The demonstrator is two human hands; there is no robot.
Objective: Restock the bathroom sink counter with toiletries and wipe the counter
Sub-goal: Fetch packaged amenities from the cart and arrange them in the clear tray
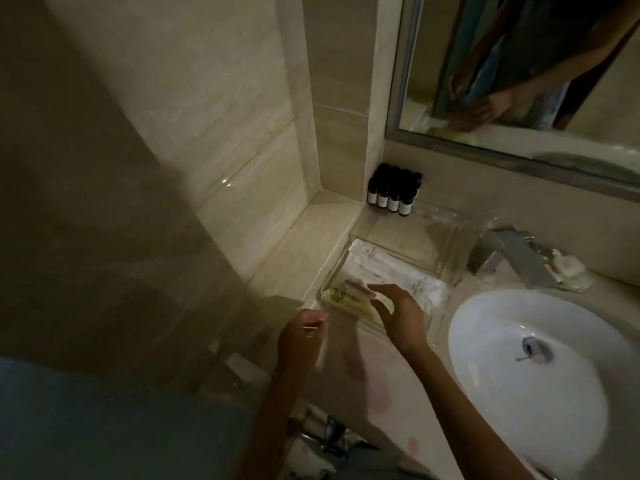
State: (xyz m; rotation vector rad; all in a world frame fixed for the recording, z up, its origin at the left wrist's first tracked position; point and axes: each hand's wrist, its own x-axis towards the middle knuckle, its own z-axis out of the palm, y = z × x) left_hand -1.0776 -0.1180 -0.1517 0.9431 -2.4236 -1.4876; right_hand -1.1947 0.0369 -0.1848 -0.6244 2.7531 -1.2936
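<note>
A clear plastic tray (446, 271) sits on the beige counter (384, 368) left of the sink. White wrapped toiletry packets (391, 268) lie in it, with a yellowish packet (343, 299) at its near left end. My right hand (398, 317) hovers over the tray's near end, fingers spread and relaxed above the yellowish packet. My left hand (303, 337) is at the counter's left edge and pinches a thin pale stick or packet (313, 327), blurred by motion. Several small dark bottles (393, 194) with white labels stand in the back corner.
A round white basin (540, 375) fills the right side. A chrome faucet (512, 261) stands behind it, with a crumpled white item (568, 268) beside it. A mirror (519, 74) hangs above. Tiled wall closes the left. Reddish stains mark the counter's front.
</note>
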